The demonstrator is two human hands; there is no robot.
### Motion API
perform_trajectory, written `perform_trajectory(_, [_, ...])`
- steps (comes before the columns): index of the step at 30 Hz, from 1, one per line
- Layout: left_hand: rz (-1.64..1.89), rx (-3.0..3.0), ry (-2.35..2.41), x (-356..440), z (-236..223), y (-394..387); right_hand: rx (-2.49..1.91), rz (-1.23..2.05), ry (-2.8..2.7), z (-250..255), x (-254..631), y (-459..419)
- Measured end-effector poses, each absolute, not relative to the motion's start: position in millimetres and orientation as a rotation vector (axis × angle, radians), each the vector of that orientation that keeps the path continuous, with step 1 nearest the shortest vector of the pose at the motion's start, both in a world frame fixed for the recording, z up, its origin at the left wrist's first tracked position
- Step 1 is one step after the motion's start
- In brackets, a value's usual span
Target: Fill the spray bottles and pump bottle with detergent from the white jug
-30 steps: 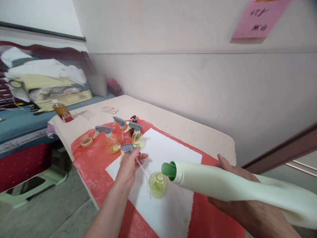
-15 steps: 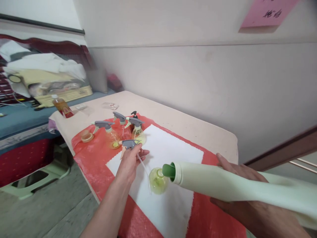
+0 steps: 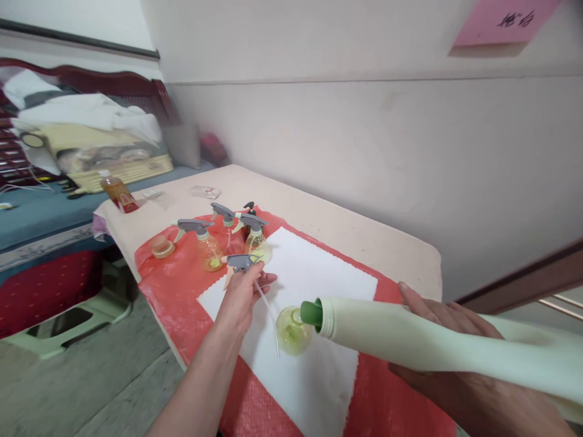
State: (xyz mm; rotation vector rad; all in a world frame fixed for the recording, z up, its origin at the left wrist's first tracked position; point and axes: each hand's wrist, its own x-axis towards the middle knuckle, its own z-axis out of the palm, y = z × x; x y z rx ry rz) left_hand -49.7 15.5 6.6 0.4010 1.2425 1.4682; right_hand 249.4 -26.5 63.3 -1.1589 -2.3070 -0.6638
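My left hand (image 3: 241,297) is closed around a grey trigger spray head (image 3: 240,261), whose clear dip tube slants down beside a round bottle (image 3: 294,340). That bottle is see-through, yellow-green and without a top, and it sits on a white cloth (image 3: 323,273). Wrapped about a large pale green jug (image 3: 373,321) is my right hand (image 3: 473,394). The jug lies tipped nearly level, its threaded neck and dark green spout (image 3: 311,313) just over the round bottle's opening. I cannot make out any liquid flowing.
Several trigger spray bottles (image 3: 211,252) stand behind my left hand, close to a dark pump bottle (image 3: 250,209). A tape roll (image 3: 163,247) lies on the red sheet (image 3: 168,297). A drink bottle (image 3: 118,191) stands at the table's left edge, and a wall (image 3: 364,158) runs behind.
The view has shifted slightly, so the table and bottles appear a little further right. Both hands keep their holds, and the jug's spout stays over the round bottle.
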Motion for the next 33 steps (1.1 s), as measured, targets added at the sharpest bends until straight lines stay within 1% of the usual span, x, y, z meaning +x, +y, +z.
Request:
perform_trajectory(2, [1.465,0.403,1.239,-49.5,5.8,15.8,-1.096,-0.807,-2.388,62.8,251.8,-27.2])
perform_trajectory(4, [1.464,0.406,1.239,-49.5,4.6,16.1,-1.077,-0.865,-2.393,61.4,253.7,-27.8])
perform_trajectory(9, [1.463,0.405,1.238,-49.9,2.5,16.1,-1.115,-0.876,-2.407,58.6,254.4,-27.9])
perform_trajectory(20, [1.456,0.405,1.246,-49.2,3.9,16.2,-1.055,-0.894,-2.421,65.4,251.1,-30.6])
perform_trajectory(27, [1.456,0.411,1.251,-48.6,4.2,16.2,-1.113,-0.915,-2.459,62.5,254.1,-30.2])
perform_trajectory(33, [1.466,0.407,1.241,-49.1,4.1,15.9,-1.044,-0.914,-2.419,67.4,251.0,-31.8])
